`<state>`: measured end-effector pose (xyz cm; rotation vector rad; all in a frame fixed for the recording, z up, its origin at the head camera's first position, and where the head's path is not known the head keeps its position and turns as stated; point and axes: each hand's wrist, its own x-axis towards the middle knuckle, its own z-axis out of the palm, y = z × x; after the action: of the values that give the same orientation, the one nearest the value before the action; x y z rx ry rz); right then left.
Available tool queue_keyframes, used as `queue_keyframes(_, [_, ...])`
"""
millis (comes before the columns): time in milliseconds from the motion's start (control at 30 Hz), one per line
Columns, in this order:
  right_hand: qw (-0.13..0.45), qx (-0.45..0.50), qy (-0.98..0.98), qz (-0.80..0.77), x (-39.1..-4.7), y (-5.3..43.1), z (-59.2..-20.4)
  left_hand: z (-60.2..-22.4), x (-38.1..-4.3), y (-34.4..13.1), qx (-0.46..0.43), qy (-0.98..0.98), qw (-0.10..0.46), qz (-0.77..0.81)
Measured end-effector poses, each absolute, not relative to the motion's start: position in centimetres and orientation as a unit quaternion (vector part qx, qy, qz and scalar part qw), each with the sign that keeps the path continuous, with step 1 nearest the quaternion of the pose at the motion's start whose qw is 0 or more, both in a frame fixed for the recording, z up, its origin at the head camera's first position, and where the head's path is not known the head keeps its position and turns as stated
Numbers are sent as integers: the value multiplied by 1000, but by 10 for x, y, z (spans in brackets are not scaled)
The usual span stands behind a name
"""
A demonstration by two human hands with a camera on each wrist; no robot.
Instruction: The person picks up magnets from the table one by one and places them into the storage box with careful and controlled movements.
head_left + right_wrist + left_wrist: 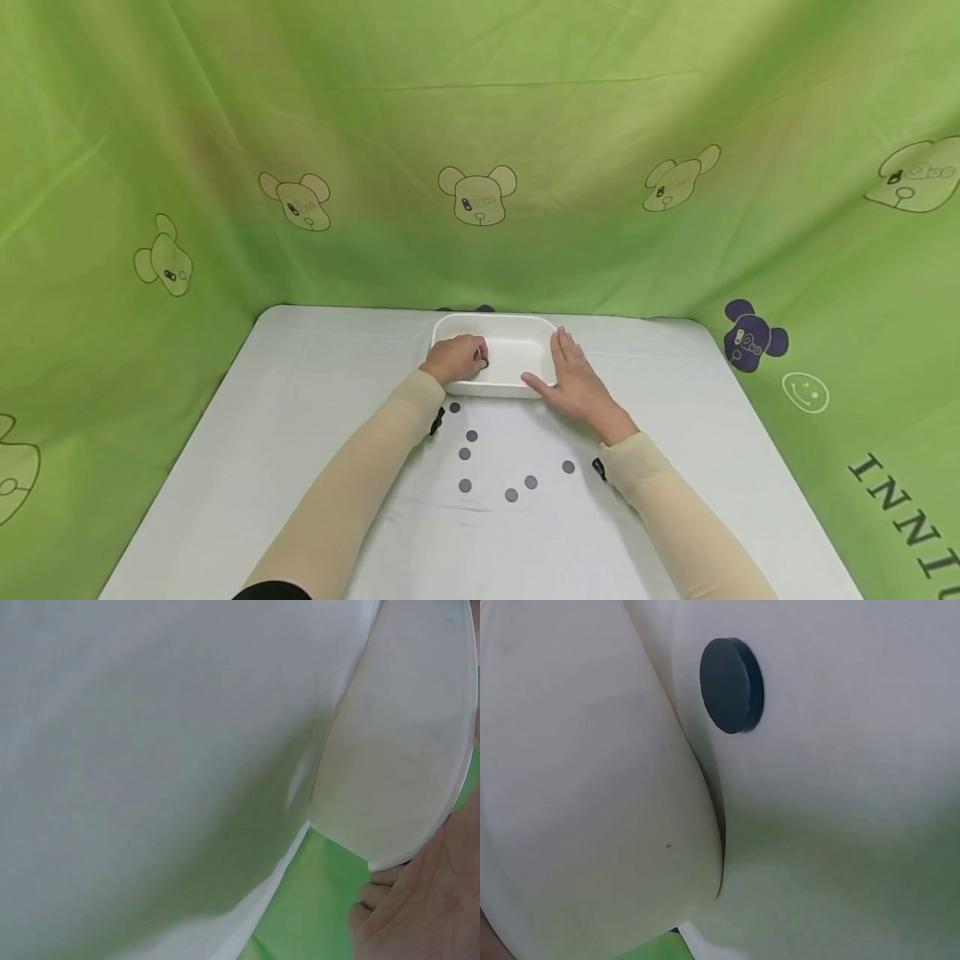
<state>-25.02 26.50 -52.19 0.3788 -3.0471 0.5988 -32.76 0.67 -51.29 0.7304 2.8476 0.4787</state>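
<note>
A white rectangular tray (pixel 495 389) stands near the far edge of the table. My left hand (pixel 454 358) reaches over its front left side, fingers curled, and pinches a small dark disc (pixel 486 363) inside it. At the tray's right end rests my right hand (pixel 576 387), its fingers straight along the rim and the thumb spread toward the front. The right wrist view has this hand's palm and fingers (pixel 435 889) against the tray wall (pixel 397 727). One thick dark round disc (pixel 727 686) lies outside the tray in the left wrist view.
Several grey discs (pixel 465 486) lie scattered on the white-covered table (pixel 300 392) in front of the tray, between my forearms. A green curtain (pixel 480 108) with printed bear heads encloses the back and sides.
</note>
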Motion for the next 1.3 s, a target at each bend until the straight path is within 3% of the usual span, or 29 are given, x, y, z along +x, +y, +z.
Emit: queue_keyframes(1300, [0, 116, -974, 193, -250, 266, -522, -501, -318, -1, 252, 944, 39, 208])
